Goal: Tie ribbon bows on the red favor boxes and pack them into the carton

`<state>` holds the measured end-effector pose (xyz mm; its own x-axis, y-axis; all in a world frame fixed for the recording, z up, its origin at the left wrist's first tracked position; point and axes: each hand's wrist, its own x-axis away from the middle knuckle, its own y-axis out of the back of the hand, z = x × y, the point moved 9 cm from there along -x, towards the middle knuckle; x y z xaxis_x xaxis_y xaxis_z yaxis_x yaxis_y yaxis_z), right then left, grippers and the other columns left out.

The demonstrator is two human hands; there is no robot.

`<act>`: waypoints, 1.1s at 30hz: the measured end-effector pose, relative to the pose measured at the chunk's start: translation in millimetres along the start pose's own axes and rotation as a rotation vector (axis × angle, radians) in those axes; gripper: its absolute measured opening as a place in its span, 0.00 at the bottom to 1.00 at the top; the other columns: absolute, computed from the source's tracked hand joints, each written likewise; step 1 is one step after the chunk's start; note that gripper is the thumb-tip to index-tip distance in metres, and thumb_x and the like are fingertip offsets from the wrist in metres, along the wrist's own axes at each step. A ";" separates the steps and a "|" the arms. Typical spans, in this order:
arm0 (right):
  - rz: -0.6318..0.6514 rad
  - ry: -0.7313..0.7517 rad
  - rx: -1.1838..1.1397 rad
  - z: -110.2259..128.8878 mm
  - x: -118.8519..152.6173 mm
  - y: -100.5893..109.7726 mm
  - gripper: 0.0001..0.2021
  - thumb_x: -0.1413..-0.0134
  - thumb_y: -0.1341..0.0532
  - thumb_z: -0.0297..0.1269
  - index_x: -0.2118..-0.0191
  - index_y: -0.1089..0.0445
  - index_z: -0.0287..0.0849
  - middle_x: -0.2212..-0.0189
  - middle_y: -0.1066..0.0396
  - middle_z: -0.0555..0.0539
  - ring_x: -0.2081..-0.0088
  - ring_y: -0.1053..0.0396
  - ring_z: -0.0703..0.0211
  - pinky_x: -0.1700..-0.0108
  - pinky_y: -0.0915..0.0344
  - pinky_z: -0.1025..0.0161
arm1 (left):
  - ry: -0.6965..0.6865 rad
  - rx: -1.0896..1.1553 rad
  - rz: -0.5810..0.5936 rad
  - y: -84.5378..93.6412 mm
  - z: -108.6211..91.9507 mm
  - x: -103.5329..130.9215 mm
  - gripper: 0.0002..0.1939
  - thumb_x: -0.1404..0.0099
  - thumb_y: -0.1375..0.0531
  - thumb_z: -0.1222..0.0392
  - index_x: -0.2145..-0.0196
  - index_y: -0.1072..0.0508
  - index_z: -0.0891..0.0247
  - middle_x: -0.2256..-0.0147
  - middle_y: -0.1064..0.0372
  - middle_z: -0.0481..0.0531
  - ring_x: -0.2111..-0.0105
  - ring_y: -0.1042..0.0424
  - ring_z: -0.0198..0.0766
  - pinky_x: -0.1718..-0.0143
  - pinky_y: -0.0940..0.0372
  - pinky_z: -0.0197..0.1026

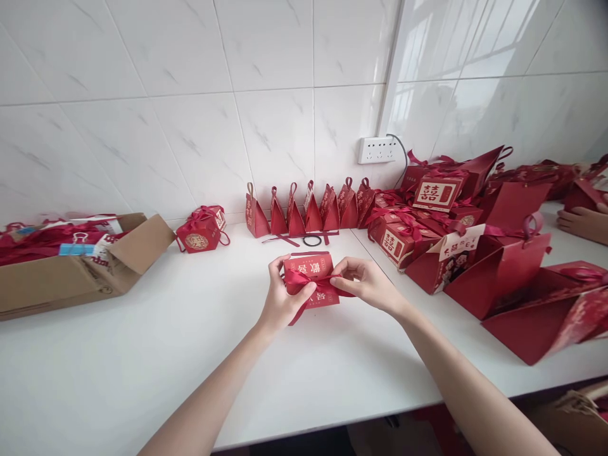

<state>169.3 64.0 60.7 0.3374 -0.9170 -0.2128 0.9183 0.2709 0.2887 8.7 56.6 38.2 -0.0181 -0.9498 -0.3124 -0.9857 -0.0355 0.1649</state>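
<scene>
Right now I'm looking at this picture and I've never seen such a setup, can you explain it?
There's no machine: these are a person's bare hands, seen from a camera worn on the head. The left hand grips a small red box, thumb on its ribbon; the right hand pinches the ribbon. On the white table, a cardboard box sits at left, upright red boxes line the back, and more red packages crowd the right, near another person's hand.

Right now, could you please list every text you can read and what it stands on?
"囍" on the upper stacked box.
"囍" on the lower stacked box.
Held box: inverted, partly covered characters, not surely readable.
Too small or blurred: writing on the left box, standing boxes and elsewhere.
</scene>
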 end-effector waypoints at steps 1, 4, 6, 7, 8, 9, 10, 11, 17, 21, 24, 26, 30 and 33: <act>0.020 0.019 -0.043 1.3 0.1 -2.1 0.09 0.52 0.38 0.40 0.72 0.33 0.39 0.74 0.34 0.50 0.73 0.39 0.65 0.72 0.41 0.66 | -0.003 0.001 0.000 0.1 -0.2 0.0 0.31 0.46 0.37 0.50 0.50 0.49 0.54 0.49 0.43 0.54 0.55 0.32 0.40 0.57 0.34 0.43; 0.064 0.043 -0.199 3.8 1.2 -8.0 0.09 0.51 0.38 0.40 0.71 0.35 0.39 0.75 0.36 0.51 0.75 0.40 0.66 0.73 0.42 0.66 | -0.009 0.004 0.002 -0.4 -1.4 -0.4 0.31 0.46 0.37 0.50 0.50 0.49 0.55 0.49 0.43 0.54 0.55 0.32 0.40 0.57 0.34 0.43; 0.066 0.023 -0.261 4.0 2.4 -10.2 0.10 0.52 0.37 0.40 0.70 0.35 0.39 0.78 0.38 0.53 0.77 0.42 0.68 0.76 0.45 0.68 | -0.012 0.005 0.001 -0.7 -2.6 -1.0 0.31 0.47 0.37 0.50 0.51 0.49 0.56 0.50 0.43 0.54 0.56 0.32 0.40 0.57 0.34 0.44; 0.064 0.010 -0.286 4.2 3.1 -11.1 0.10 0.53 0.36 0.39 0.69 0.35 0.39 0.78 0.39 0.53 0.78 0.43 0.69 0.77 0.47 0.69 | -0.017 0.006 -0.001 -0.7 -3.4 -1.3 0.31 0.47 0.37 0.50 0.51 0.49 0.56 0.51 0.42 0.54 0.56 0.32 0.40 0.57 0.34 0.44; 0.068 -0.002 -0.312 4.5 3.7 -12.4 0.10 0.53 0.36 0.39 0.68 0.35 0.39 0.78 0.39 0.54 0.79 0.44 0.70 0.78 0.48 0.69 | -0.024 0.006 -0.002 -0.8 -4.1 -1.7 0.31 0.47 0.37 0.50 0.51 0.49 0.56 0.51 0.42 0.54 0.57 0.32 0.40 0.58 0.34 0.44; 0.074 -0.011 -0.340 4.9 4.3 -13.8 0.11 0.54 0.35 0.39 0.66 0.35 0.40 0.78 0.39 0.54 0.79 0.44 0.70 0.79 0.49 0.70 | -0.032 0.006 -0.003 -0.9 -4.7 -2.1 0.32 0.48 0.36 0.51 0.52 0.49 0.56 0.51 0.42 0.54 0.57 0.32 0.40 0.58 0.34 0.44; 0.083 -0.015 -0.370 5.6 4.6 -15.2 0.12 0.54 0.35 0.38 0.65 0.35 0.40 0.77 0.39 0.54 0.79 0.44 0.71 0.79 0.50 0.70 | -0.040 0.003 -0.002 -1.2 -5.1 -2.4 0.32 0.48 0.36 0.51 0.52 0.49 0.56 0.51 0.42 0.54 0.57 0.31 0.40 0.58 0.34 0.44; 0.094 -0.017 -0.406 6.0 4.8 -16.5 0.12 0.54 0.35 0.38 0.65 0.35 0.40 0.77 0.39 0.55 0.80 0.45 0.72 0.79 0.50 0.71 | -0.048 0.000 0.001 -1.7 -5.4 -2.6 0.32 0.48 0.36 0.51 0.52 0.49 0.56 0.51 0.42 0.54 0.57 0.31 0.40 0.58 0.34 0.44; 0.110 -0.054 -0.449 2.8 4.2 -17.8 0.11 0.50 0.39 0.43 0.67 0.35 0.40 0.83 0.43 0.58 0.88 0.56 0.76 0.85 0.59 0.71 | -0.093 -0.017 0.035 -6.6 -8.1 -1.5 0.32 0.48 0.36 0.51 0.51 0.49 0.56 0.52 0.41 0.54 0.56 0.31 0.40 0.57 0.34 0.44; 0.029 -0.059 -0.266 2.4 3.7 -6.4 0.13 0.51 0.37 0.45 0.69 0.34 0.39 0.85 0.42 0.57 0.88 0.49 0.74 0.85 0.55 0.71 | -0.077 -0.033 0.027 -6.0 -7.6 -1.1 0.32 0.48 0.36 0.51 0.51 0.49 0.56 0.52 0.41 0.54 0.55 0.32 0.41 0.57 0.34 0.44; 0.002 -0.062 -0.237 1.8 3.7 1.3 0.12 0.51 0.37 0.43 0.65 0.33 0.40 0.86 0.41 0.58 0.87 0.46 0.72 0.85 0.54 0.71 | -0.072 -0.042 0.013 -4.3 -7.3 -1.4 0.32 0.48 0.36 0.51 0.51 0.48 0.55 0.51 0.42 0.54 0.54 0.32 0.41 0.57 0.34 0.44; 0.045 -0.067 -0.292 0.8 3.9 -0.2 0.11 0.50 0.38 0.42 0.64 0.33 0.41 0.88 0.43 0.59 0.88 0.48 0.72 0.85 0.55 0.72 | -0.073 -0.042 0.011 -4.0 -7.0 -1.7 0.32 0.48 0.36 0.52 0.51 0.48 0.55 0.50 0.42 0.54 0.54 0.33 0.41 0.57 0.34 0.44; 0.146 -0.072 -0.480 0.3 5.2 -8.7 0.08 0.50 0.38 0.39 0.66 0.33 0.42 0.91 0.47 0.60 0.88 0.53 0.73 0.85 0.57 0.73 | -0.080 -0.037 0.012 -4.3 -7.9 -2.3 0.32 0.48 0.36 0.52 0.51 0.48 0.56 0.50 0.42 0.55 0.54 0.32 0.41 0.57 0.34 0.44; 0.137 -0.081 -0.537 -0.5 5.1 -9.0 0.07 0.52 0.37 0.37 0.67 0.33 0.41 0.88 0.43 0.58 0.86 0.49 0.72 0.86 0.56 0.74 | -0.078 -0.027 0.017 -5.1 -8.7 -2.5 0.32 0.48 0.36 0.51 0.51 0.48 0.56 0.51 0.41 0.54 0.55 0.32 0.41 0.57 0.34 0.44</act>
<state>162.9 57.0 56.5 0.4638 -0.8766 -0.1281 0.8508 0.4811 -0.2114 15.2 56.4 46.3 -0.0489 -0.9232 -0.3811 -0.9802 -0.0289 0.1957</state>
